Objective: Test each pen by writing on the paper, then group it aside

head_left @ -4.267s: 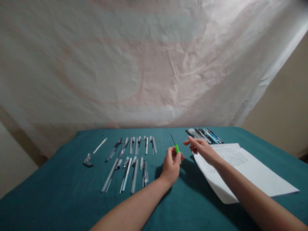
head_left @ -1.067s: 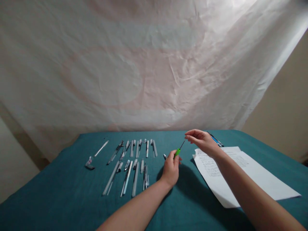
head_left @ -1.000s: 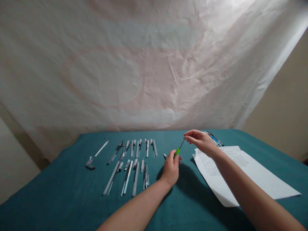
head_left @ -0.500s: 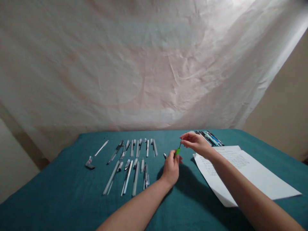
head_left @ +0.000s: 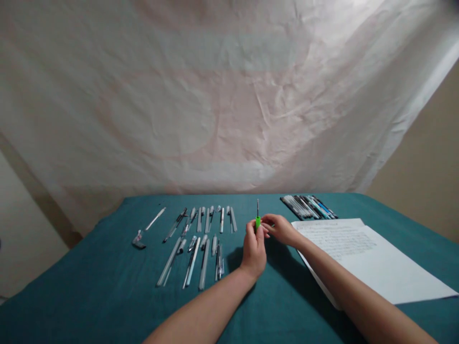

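Observation:
My left hand is closed around a bright green pen barrel, held upright above the cloth. Out of the barrel's top rises a thin dark pen refill. Just to the right, my right hand has its bent fingers drawn together, the tips close against the barrel and my left fingers. What those fingertips hold, if anything, is hidden. Left of my hands, taken-apart pens lie in two rows, with clear barrels, caps and refills side by side.
A green cloth covers the table. At the back right lies a bundle of pens. Sheets of paper with handwriting lie under my right forearm. Far left are a white stick and a small crumpled clear-and-dark piece.
My right hand has come down and left, from the refill's upper end to beside the barrel. The green barrel has gone from tilted to upright, still in my left hand.

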### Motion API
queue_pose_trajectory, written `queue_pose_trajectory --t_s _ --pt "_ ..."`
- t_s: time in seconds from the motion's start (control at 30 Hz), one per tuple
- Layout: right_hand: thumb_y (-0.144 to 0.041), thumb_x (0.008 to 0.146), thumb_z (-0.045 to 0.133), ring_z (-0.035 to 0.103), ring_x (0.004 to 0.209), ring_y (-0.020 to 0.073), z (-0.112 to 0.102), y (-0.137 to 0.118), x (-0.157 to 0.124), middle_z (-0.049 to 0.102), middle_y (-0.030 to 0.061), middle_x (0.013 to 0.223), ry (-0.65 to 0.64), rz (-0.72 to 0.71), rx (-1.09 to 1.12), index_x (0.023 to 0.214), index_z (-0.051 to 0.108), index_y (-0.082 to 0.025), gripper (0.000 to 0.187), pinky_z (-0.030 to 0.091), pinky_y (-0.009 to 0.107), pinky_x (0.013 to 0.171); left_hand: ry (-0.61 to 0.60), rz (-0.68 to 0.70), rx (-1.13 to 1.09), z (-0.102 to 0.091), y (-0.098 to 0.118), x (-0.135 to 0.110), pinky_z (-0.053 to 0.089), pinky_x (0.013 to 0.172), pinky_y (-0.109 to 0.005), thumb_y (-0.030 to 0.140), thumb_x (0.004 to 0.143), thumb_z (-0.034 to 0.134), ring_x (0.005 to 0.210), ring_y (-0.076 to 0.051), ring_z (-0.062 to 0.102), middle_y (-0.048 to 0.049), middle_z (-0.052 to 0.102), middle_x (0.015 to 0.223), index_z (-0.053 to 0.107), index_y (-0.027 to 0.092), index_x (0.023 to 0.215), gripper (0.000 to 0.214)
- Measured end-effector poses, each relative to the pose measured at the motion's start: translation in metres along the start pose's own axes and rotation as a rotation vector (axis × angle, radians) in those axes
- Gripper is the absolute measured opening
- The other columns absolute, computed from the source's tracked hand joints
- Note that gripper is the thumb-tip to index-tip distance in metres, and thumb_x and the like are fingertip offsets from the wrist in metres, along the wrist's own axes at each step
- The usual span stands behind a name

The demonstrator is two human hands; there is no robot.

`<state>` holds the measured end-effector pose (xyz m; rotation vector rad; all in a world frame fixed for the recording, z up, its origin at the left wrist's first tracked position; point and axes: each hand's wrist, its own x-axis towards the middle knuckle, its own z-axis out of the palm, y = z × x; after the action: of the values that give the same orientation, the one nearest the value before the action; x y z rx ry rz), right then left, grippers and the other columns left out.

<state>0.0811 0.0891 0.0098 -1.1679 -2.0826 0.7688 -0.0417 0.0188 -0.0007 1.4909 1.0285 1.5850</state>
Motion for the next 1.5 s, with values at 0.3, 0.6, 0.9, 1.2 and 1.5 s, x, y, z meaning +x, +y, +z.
queue_pose_trajectory --t_s 0.3,0.6,0.9,1.2,1.5 --pt "-0.011 0.071 0.049 0.050 0.079 0.0167 0.030 -0.013 -0.008 0.058 0.0059 0.085 -0.035 -0.192 -0.215 0.072 0.054 -0.018 0.009 0.040 0.025 0.070 0.043 -0.006 -0.010 0.000 0.000 0.001 0.042 0.072 -0.027 0.036 0.090 0.034 0.070 -0.013 0.053 -0.0024 0.055 0.079 0.044 0.017 0.101 0.023" --pt "-0.015 0.064 0.056 0.044 0.054 0.0096 0.012 -0.010 -0.012 0.055 -0.0017 0.059 -0.159 -0.143 -0.266 0.061 0.051 -0.016 0.005 0.032 0.019 0.051 0.018 -0.023 -0.038 0.001 -0.003 0.001 0.043 0.069 -0.027 0.037 0.089 0.036 0.072 -0.013 0.053 -0.0023 0.054 0.079 0.043 0.017 0.102 0.024" --pt "-0.037 0.073 0.059 0.054 0.063 0.0126 -0.063 -0.031 -0.008 0.061 0.0037 0.075 0.174 0.028 0.387 0.091 0.061 -0.015 0.029 0.041 0.023 0.056 -0.091 -0.042 0.061 0.002 -0.004 0.000 0.041 0.069 -0.025 0.035 0.091 0.033 0.068 -0.012 0.052 -0.0003 0.053 0.078 0.045 0.017 0.100 0.023" --pt "-0.036 0.068 0.067 0.051 0.061 0.0091 -0.070 -0.046 -0.010 0.061 0.0025 0.077 0.377 -0.019 0.609 0.087 0.064 -0.017 0.027 0.039 0.020 0.052 -0.150 -0.028 0.087 0.002 -0.006 0.000 0.040 0.068 -0.025 0.037 0.090 0.032 0.069 -0.012 0.051 -0.0003 0.053 0.078 0.045 0.017 0.103 0.026" --pt "-0.037 0.069 0.065 0.050 0.061 0.0095 -0.069 -0.052 -0.013 0.060 0.0015 0.073 0.352 -0.005 0.559 0.089 0.064 -0.017 0.028 0.038 0.022 0.054 -0.157 -0.034 0.121 0.002 -0.005 0.000 0.039 0.068 -0.025 0.036 0.090 0.032 0.069 -0.012 0.051 -0.0003 0.054 0.077 0.045 0.017 0.104 0.027"
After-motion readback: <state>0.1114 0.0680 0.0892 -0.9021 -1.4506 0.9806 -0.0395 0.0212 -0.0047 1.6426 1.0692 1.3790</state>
